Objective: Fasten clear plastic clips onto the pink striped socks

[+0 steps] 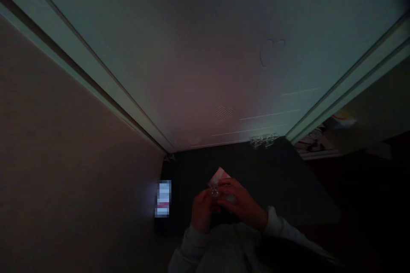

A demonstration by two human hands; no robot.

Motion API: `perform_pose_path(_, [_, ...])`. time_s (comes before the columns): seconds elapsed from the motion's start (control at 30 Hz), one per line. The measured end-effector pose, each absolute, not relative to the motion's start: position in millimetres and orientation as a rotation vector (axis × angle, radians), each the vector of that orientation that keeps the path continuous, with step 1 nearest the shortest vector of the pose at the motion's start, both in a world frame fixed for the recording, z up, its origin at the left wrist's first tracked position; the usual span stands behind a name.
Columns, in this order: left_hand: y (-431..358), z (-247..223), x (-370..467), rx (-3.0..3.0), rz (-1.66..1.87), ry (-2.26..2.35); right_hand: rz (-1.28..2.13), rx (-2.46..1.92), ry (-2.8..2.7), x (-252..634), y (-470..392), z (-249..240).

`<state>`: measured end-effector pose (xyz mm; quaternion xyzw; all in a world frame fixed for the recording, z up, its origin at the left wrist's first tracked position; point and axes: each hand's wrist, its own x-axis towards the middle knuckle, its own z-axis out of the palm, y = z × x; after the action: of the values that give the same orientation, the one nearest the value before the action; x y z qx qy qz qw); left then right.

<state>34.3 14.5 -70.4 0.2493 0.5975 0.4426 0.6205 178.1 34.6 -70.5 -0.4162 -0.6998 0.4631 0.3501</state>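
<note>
In dim light, my left hand (201, 211) is closed around a small clear, shiny object (214, 191) that looks like glass or plastic. My right hand (240, 204) reaches in from the right with its fingers curled against the same object. A pale pinkish sheet (219, 175), tissue or thin cloth, sticks up behind the fingers and seems pinched by my right hand. A whitish patch shows under the right fingers, too dark to make out. Both hands are above the dark tabletop (272, 183).
Several small clear glass-like pieces (263, 140) stand at the table's back edge against the pale wall panel (205, 72). A lit, blurred phone-like screen (163, 198) is at the left, beside the brown wall (80, 158). Cluttered items (320, 136) lie on a shelf at right.
</note>
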Motion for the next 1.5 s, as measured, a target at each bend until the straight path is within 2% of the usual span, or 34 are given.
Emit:
perform_pose_path(0.2, [12.0, -91.4, 37.8, 0.613, 0.978, 1.426, 1.18, -1.142, -1.785, 179.8, 33.8, -80.8])
perform_pose_path(0.43, [19.6, -148.9, 29.6, 0.756, 0.91, 1.598, 1.175, -1.273, -1.668, 187.1, 37.8, -123.9])
perform_pose_path(0.67, [12.7, -214.8, -11.4, 1.025, 0.416, 1.86, 1.034, -1.758, -1.303, 249.2, 65.5, -205.7])
perform_pose_path(0.83, [-5.5, -238.0, -35.4, 1.348, 0.085, 2.013, 0.968, -2.052, -1.03, 310.9, 72.9, -244.6])
perform_pose_path(1.17, [-18.6, -259.0, -42.1, 1.683, -0.443, 2.063, 0.909, -2.27, -0.876, 371.8, 124.1, -259.6])
perform_pose_path(1.5, [-15.4, -270.8, -53.9, 1.744, -0.622, 2.034, 0.857, -2.307, -0.934, 411.0, 197.8, -264.3])
